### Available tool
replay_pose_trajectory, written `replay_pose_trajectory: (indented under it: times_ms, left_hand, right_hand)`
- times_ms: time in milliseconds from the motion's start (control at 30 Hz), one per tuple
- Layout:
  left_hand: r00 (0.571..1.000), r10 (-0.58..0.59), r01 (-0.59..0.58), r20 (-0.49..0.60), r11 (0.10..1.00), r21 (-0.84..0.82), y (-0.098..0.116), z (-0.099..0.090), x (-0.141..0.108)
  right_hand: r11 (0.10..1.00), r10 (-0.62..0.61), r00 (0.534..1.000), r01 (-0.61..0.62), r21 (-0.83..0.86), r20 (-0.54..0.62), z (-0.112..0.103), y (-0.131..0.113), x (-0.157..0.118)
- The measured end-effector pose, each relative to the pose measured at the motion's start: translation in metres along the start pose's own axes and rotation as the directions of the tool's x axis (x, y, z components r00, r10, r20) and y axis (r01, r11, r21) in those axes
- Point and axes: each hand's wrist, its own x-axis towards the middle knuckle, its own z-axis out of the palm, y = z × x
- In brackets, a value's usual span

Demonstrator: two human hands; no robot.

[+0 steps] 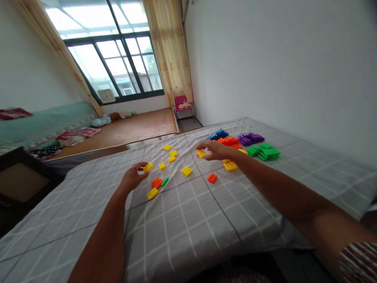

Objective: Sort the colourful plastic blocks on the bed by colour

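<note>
My left hand (134, 177) is closed on yellow pieces (148, 167) at the left of the scattered group. Farther right, my right hand (212, 150) pinches another yellow piece (201, 153). Between my hands lie a yellow block (186, 171) and several smaller yellow ones. Orange pieces (156, 182), a green piece (165, 181) and a yellow block (152, 193) rest just right of my left hand. An orange block (212, 178) sits below my right hand. Beyond my right wrist are piles of blue (218, 135), orange (228, 141), purple (251, 138), green (263, 151) and yellow (230, 165) pieces.
A grey checked cloth (188, 212) covers the surface under the pieces. A white wall (265, 67) stands along the right. Past the far edge are a pink chair (182, 103), a low wooden platform (141, 124) and a window. A dark chair-like object (20, 181) is at left.
</note>
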Motion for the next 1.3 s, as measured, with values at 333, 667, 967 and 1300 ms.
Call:
replay_pose_trajectory:
  times_ms: [333,667,967,1300]
  left_hand:
    - [0.871,0.434,-0.408,0.229,0.900,-0.154,0.216,0.104,0.015]
    - [0.805,0.523,-0.572,0.281,0.809,0.132,0.302,0.174,0.004]
    - [0.785,0.559,-0.607,0.268,0.781,0.149,0.298,0.180,0.007]
    - [0.785,0.560,-0.604,0.264,0.788,0.124,0.294,0.185,0.009]
  right_hand:
    - [0.948,0.263,0.960,-0.276,0.158,0.099,-0.065,0.090,-0.128]
    - [0.955,0.295,0.949,-0.296,-0.010,0.107,-0.070,0.111,-0.156]
    - [0.955,0.297,0.934,-0.295,-0.037,0.198,-0.073,0.101,-0.155]
    - [0.910,0.402,0.888,-0.361,-0.202,0.225,-0.064,0.106,-0.152]
